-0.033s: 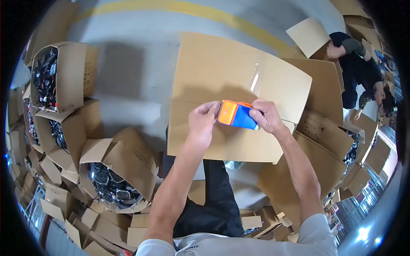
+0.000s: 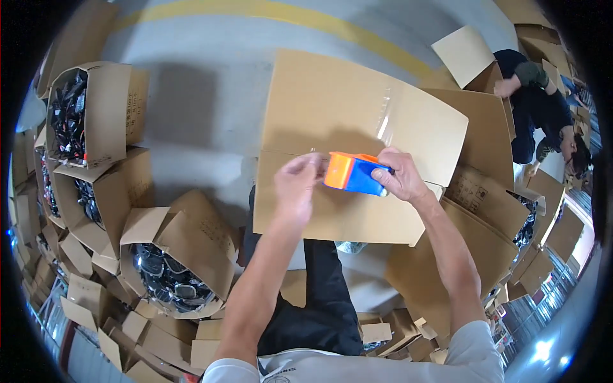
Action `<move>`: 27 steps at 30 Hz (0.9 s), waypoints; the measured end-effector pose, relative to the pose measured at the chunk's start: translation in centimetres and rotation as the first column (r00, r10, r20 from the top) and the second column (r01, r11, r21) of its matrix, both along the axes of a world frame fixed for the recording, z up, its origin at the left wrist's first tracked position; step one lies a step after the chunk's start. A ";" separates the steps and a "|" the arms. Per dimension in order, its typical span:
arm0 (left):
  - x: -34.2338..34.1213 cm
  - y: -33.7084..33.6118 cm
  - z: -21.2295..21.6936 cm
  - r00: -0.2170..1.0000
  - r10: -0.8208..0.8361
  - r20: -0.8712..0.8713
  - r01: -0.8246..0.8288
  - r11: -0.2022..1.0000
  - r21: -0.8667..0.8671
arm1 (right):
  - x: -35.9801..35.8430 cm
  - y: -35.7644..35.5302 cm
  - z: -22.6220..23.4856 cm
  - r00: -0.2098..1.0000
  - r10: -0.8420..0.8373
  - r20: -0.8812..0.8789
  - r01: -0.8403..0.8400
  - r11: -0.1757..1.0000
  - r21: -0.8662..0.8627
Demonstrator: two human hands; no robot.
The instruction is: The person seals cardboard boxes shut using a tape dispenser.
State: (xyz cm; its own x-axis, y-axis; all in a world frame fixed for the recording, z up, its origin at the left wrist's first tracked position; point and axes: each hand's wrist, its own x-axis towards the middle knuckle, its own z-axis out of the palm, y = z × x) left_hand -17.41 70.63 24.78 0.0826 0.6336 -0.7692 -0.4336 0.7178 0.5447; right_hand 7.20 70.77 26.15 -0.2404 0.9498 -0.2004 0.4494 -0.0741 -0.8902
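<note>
My right hand (image 2: 402, 175) is closed round an orange and blue tape dispenser (image 2: 366, 176), with the thumb over its blue side. Just left of the dispenser's orange end, my left hand (image 2: 299, 182) has its fingertips pinched together; whatever may be between them is too thin and blurred to make out. Both hands are above a large brown cardboard box (image 2: 332, 89) with broad flat panels. A shiny clear strip (image 2: 384, 118) shows on its far panel.
Open cartons of black items, one holding a dark tangled heap (image 2: 172, 281), stand on my left. More cardboard boxes (image 2: 482, 191) crowd the right. A person in dark clothes (image 2: 536, 96) bends over a box at far right. A yellow line (image 2: 306, 19) crosses the floor.
My left hand has drawn away leftward from the dispenser's orange end, leaving a small gap. The dispenser stays in my right hand, tilted slightly differently.
</note>
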 end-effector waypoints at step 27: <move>-2.0 5.3 -6.1 0.454 -0.192 -0.870 0.469 0.882 0.050 | -0.2 -0.4 -0.2 0.969 0.028 0.246 -0.080 0.975 0.206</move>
State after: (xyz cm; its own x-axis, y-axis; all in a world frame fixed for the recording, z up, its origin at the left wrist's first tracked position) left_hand -19.37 75.96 18.71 -0.2475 0.8743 -0.4176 0.5524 0.4815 0.6805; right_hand 7.03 70.35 25.99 -0.2622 0.9635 -0.0536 0.6496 0.1352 -0.7481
